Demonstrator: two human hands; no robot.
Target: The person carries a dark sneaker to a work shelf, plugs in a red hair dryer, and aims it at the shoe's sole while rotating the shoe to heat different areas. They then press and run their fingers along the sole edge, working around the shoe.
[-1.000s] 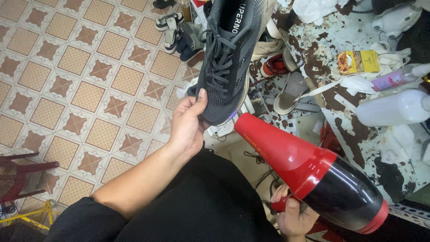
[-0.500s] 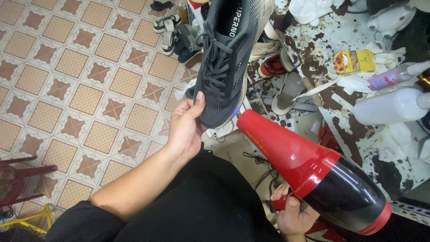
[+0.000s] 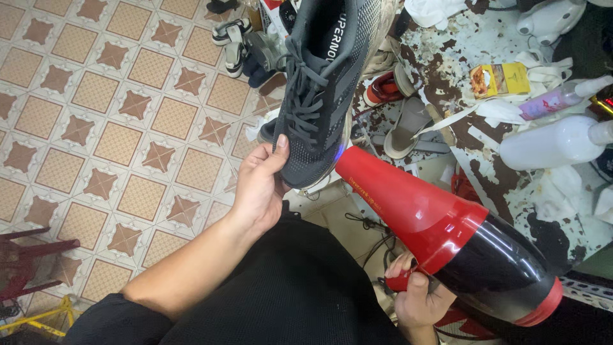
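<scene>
While the patterned tile floor fills the left of the view, with a dark red stool frame at its lower left edge, the left hand is raised over the person's lap, fingers closed around the toe end of a dark grey laced sneaker, thumb lying on the upper near the laces. The sneaker is held off the floor, toe toward the person, heel pointing up and away, opening visible. Behind it, on the floor, a small heap of other shoes. Just right of the toe: red nozzle of a red-and-black hair dryer, its tip almost touching the sneaker's side near the sole; contact cannot be confirmed. Right hand is wrapped tight around the dryer's handle, low in the frame. Further right, a stained, paint-chipped work surface carries a yellow box, a white bottle lying on its side, and a pink spray bottle.
</scene>
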